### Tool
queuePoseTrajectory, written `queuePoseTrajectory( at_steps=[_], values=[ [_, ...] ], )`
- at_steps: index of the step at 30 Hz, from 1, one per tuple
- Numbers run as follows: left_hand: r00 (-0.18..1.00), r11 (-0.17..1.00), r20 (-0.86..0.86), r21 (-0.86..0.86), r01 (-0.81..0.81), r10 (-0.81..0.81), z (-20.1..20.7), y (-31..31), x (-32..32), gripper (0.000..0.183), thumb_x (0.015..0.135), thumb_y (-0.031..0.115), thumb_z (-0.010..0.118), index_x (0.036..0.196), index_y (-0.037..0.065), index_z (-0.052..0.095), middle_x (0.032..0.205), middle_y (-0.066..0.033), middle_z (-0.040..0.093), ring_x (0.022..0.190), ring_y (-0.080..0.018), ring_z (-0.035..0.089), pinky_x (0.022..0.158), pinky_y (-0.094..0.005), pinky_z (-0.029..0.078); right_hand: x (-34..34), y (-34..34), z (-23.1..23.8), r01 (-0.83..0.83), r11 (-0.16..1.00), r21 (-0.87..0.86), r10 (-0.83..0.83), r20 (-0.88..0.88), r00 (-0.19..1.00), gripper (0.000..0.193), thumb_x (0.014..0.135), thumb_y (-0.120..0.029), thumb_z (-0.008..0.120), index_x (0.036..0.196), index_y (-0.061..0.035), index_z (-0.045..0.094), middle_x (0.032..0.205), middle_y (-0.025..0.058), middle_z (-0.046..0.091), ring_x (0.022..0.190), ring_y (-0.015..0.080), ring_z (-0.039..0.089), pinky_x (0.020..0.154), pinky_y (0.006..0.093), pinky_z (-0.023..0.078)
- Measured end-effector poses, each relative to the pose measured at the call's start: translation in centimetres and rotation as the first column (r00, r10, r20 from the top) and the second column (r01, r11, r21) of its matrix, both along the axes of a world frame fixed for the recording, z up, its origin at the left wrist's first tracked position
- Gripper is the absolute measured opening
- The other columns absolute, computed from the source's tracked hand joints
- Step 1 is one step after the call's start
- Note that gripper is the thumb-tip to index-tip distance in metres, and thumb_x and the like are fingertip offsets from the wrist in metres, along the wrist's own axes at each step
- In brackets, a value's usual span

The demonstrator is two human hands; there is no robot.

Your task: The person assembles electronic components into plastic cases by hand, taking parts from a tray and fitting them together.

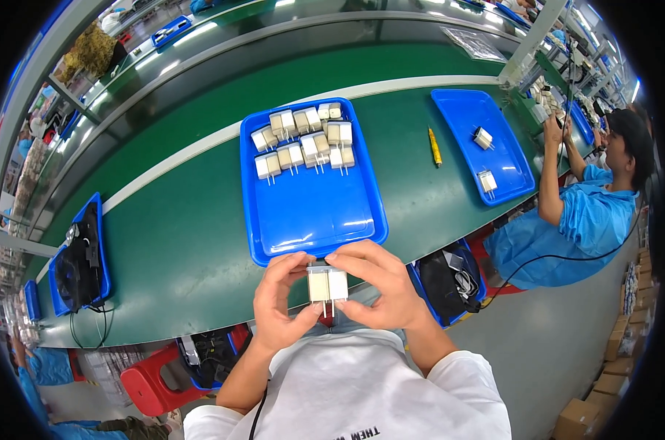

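Observation:
Between my two hands, just in front of the blue tray (314, 235), are two white plug chargers (327, 284) side by side, their metal prongs pointing down toward me. My left hand (280, 302) pinches the left one between thumb and fingers. On the other side my right hand (380, 284) grips the right one the same way. Whether the two chargers touch or are joined, I cannot tell. At the far end of the tray lies a cluster of several similar chargers (290, 156), prongs mostly toward me.
A yellow pen-like tool (435, 147) lies on the green bench (413, 198), right of the tray. Farther right, another blue tray (510, 170) holds two chargers. A co-worker in blue (567, 227) works beyond it. Blue bins (101, 220) with dark items stand left; a red stool (145, 381) is below.

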State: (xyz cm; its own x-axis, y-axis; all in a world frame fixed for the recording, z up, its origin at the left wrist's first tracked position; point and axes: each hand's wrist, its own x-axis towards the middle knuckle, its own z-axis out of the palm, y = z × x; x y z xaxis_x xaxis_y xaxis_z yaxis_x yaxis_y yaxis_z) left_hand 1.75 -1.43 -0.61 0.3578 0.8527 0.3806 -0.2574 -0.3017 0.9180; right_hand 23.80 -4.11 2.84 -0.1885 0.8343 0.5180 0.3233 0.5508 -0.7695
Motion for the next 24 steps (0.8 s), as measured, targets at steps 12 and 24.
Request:
queuePoseTrajectory(
  at_steps=[12,24],
  values=[
    [0.943,0.947,-0.296,0.318,-0.053,0.153,1.4,0.8,-1.5,0.063,0.068,-0.001,0.082,0.129,-0.004,0.064,0.127,-0.0217,0.062,0.115,-0.0300,0.065,0.100,-0.0404,0.053,-0.2,0.0,0.7,0.028,0.999,0.038,-0.030,0.062,0.998,0.059,0.069,-0.007,0.084,0.125,0.0023,0.071,0.124,0.0199,0.070,0.106,0.0340,0.071,0.088,0.0411,0.058],
    [0.915,0.904,-0.301,0.406,-0.131,0.268,1.4,0.2,-0.9,0.060,0.066,-0.001,0.083,0.123,-0.003,0.066,0.119,-0.0201,0.068,0.109,-0.0306,0.068,0.096,-0.0400,0.054,-0.5,0.1,0.5,0.064,0.988,0.138,-0.074,0.068,0.995,0.052,0.065,-0.007,0.085,0.115,0.0026,0.073,0.109,0.0161,0.075,0.091,0.0314,0.074,0.077,0.0382,0.060]
  ],
)
